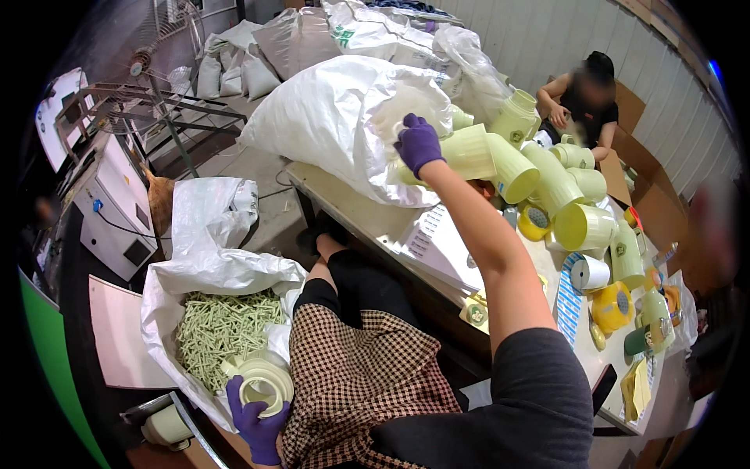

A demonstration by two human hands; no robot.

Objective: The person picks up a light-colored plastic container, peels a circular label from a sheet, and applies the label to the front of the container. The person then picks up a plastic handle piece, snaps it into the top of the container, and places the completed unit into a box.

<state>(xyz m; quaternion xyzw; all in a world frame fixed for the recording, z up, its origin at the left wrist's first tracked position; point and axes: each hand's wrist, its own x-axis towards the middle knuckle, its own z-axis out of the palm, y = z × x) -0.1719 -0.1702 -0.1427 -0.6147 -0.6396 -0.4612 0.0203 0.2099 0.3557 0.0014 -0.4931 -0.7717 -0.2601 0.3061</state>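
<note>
1 round plastic pc (276,374) in L hand (256,426), fingers curled; R hand (419,144), half-bent, by wrinkled sack (312,105), grip unclear.

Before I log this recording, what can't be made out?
Head view:
Contents of the white sack: mostly hidden by its fabric.
Right hand: palm side hidden by its own back.
Lower edge of the pale green plastic piece: covered by the left hand.
Print on the paper stack: too small to read.
</note>
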